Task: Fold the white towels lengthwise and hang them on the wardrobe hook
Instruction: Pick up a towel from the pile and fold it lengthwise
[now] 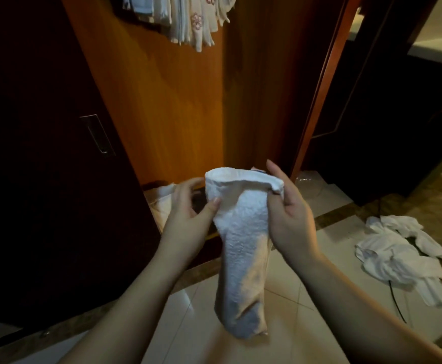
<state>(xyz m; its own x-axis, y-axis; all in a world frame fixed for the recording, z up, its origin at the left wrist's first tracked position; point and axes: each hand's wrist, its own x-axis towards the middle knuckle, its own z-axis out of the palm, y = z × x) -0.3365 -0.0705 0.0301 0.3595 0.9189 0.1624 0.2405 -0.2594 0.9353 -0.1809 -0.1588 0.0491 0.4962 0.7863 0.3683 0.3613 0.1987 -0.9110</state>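
Got the white towel (240, 245) hanging straight down, long axis vertical, folded end up; my left hand (188, 208) and right hand (288, 214) both pinch its top edge.

White terry towel (243, 248): folded lengthwise into a narrow strip, held upright in mid-air at centre, top edge bunched, lower end hanging free above the pale floor tiles.
White towels, loose heap (401, 256): crumpled on the floor, right.
Hung towels (185, 17): white, some with pink flower embroidery, far top centre against the wardrobe.
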